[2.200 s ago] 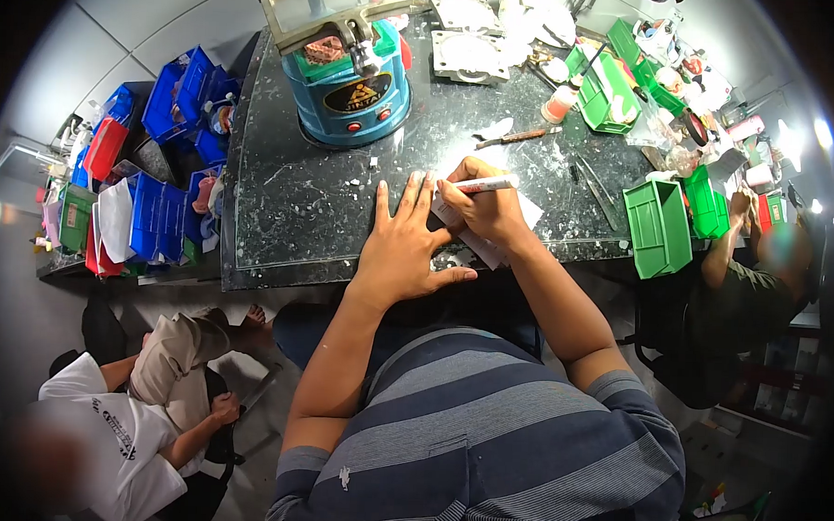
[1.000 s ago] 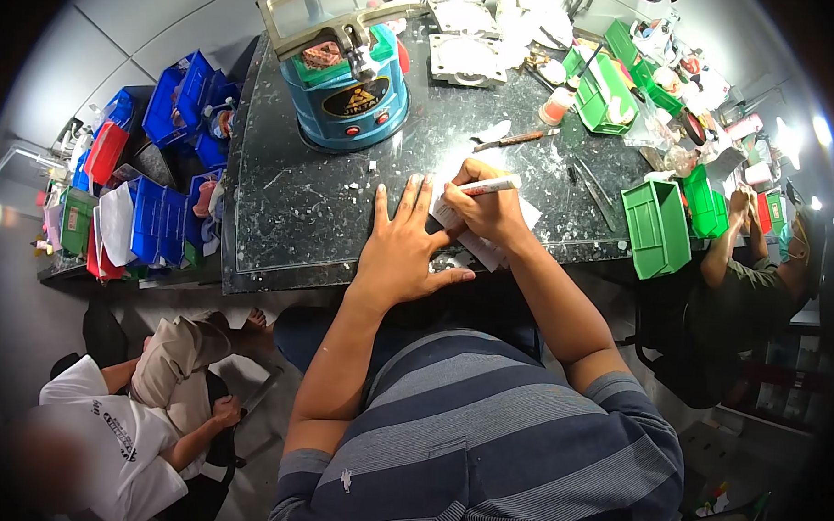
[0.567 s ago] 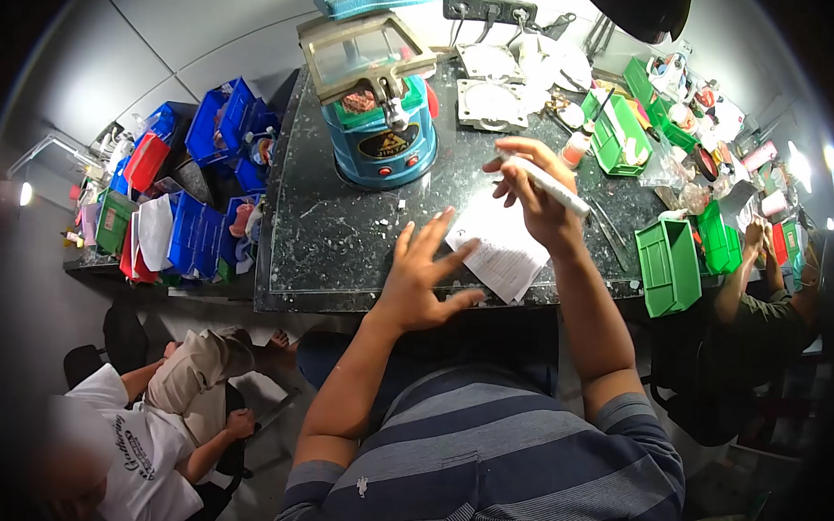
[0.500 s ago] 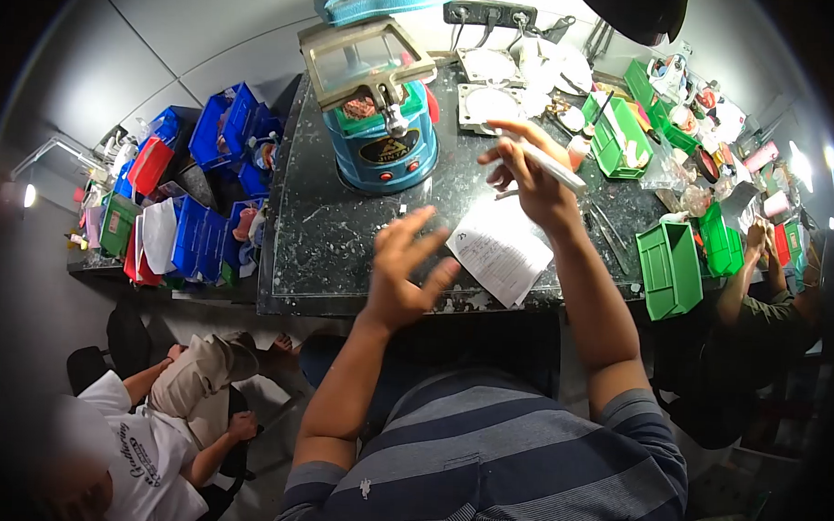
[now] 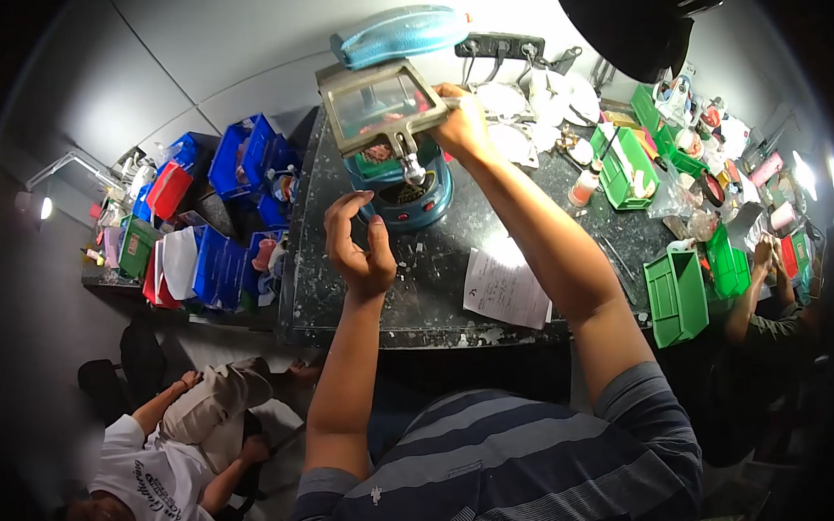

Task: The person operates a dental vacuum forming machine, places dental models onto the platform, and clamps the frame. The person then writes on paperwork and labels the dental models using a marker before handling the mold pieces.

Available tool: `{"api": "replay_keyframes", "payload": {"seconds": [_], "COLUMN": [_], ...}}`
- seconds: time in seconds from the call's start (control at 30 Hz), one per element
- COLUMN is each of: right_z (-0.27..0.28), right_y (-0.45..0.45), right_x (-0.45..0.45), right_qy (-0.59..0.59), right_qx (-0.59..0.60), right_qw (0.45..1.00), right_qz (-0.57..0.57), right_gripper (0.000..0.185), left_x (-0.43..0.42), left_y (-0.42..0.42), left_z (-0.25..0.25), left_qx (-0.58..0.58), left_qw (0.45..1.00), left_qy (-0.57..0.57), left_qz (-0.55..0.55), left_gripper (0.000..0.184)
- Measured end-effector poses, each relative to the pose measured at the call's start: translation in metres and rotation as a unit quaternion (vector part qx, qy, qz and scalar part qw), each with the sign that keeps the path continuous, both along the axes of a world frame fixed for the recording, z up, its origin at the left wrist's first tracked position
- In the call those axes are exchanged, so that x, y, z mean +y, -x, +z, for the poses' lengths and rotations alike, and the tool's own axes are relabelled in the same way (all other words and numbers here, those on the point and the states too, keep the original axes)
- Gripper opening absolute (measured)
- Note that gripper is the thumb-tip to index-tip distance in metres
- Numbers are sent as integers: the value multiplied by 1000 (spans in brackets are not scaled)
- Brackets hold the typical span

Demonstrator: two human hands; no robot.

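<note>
The right hand [image 5: 463, 129] is wrapped round the right end of a grey metal frame with a clear pane [image 5: 377, 101], atop the round blue machine [image 5: 445, 195]; the left hand [image 5: 360, 254], fingers loosely bent, thumb apart, hovers before that machine. The step seems to be handling the frame, calling for a steady grip. A white printed sheet [image 5: 508, 296] lies front-right of the machine.

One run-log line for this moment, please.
right hand: at metal frame | left hand: open, near blue machine | written sheet: on bench
</note>
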State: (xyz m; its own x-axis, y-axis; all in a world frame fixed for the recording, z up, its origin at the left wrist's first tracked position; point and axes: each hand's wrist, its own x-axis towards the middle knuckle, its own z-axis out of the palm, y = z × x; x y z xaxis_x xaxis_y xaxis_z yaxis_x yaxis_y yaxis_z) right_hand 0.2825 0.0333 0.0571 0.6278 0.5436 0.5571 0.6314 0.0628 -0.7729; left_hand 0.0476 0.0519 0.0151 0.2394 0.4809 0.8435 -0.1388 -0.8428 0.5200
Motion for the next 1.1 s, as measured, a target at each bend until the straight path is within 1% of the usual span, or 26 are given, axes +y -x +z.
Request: {"api": "replay_keyframes", "payload": {"seconds": [0.03,0.07,0.13,0.17,0.2,0.23,0.27,0.3,0.33,0.4,0.43,0.53,0.6,0.63,0.67,0.73,0.77,0.8,0.83,0.87,0.9,0.93,0.97,1.0,1.03,1.1], "right_z": [-2,-4,11,-6,-11,-3,-2,5,-3,-4,-5,3,8,5,1,-7,-12,-17,-21,-27,-32,-37,-39,-44,-46,-53], "right_y": [-2,-4,5,-11,-15,-13,-7,0,-8,-5,-3,6,9,8,7,15,26,38,49,64,77,89,98,105,111,114], "right_x": [2,2,-9,2,6,3,-4,-11,-10,-13,-17,-31,-54,-66,-82,-116,-133,-150,-167,-179,-187,-194,-200,-202,-206,-207], "right_qy": [-17,16,32,6,-16,-31,-36,-32,-46,-119,-116,-126,-45,-67,-68,-104,-89,-74,-66,-116,-135,-152,-148,-168,-156,-150], "right_qx": [-25,-7,31,-22,-32,30,101,118,167,174,174,172,162,200,198,318,345,371,381,381,356,331,278,283,270,242], "right_qw": [1000,999,999,999,998,999,994,992,983,976,976,976,986,977,978,937,927,916,906,890,893,894,915,909,920,932], "right_qz": [1,-36,-16,-24,-47,-7,31,21,51,57,56,35,7,24,23,100,117,134,174,224,241,259,253,256,240,226], "right_gripper": [23,23,25,22,19,18,17,18,17,15,15,14,21,24,24,37,43,48,44,36,32,29,26,24,22,21], "left_x": [-2,-7,-22,-33,-37,-47,-54,-60,-65,-80,-85,-97,-95,-95,-92,-88,-89,-92,-100,-110,-112,-113,-117,-120,-125,-132], "left_y": [2,5,12,19,20,22,28,34,38,41,39,38,37,37,38,40,39,39,38,36,29,28,26,25,24,23], "left_z": [-1,-3,-6,-5,-3,-4,-7,-9,-11,-14,-19,-34,-48,-48,-49,-40,-35,-20,-11,-6,-3,3,4,4,1,-7], "left_qx": [-5,-9,-6,17,30,23,52,101,149,239,270,340,354,369,368,341,292,254,208,154,98,82,79,75,73,47], "left_qw": [1000,1000,1000,1000,998,997,995,988,977,948,937,907,902,898,898,918,941,956,948,901,840,721,651,575,573,561], "left_qy": [-5,-6,5,-7,-29,-36,-46,-50,-53,-54,-64,-118,-116,-110,-112,-113,-93,-49,137,320,424,541,581,613,616,659], "left_qz": [-1,-1,2,-20,-37,-60,-71,-106,-143,-201,-213,-218,-215,-212,-212,-166,-141,-138,-198,-248,-324,-424,-483,-537,-535,-499], "left_gripper": [27,28,27,27,27,26,26,26,26,29,31,29,27,25,25,21,21,19,21,25,35,40,41,43,43,36]}}
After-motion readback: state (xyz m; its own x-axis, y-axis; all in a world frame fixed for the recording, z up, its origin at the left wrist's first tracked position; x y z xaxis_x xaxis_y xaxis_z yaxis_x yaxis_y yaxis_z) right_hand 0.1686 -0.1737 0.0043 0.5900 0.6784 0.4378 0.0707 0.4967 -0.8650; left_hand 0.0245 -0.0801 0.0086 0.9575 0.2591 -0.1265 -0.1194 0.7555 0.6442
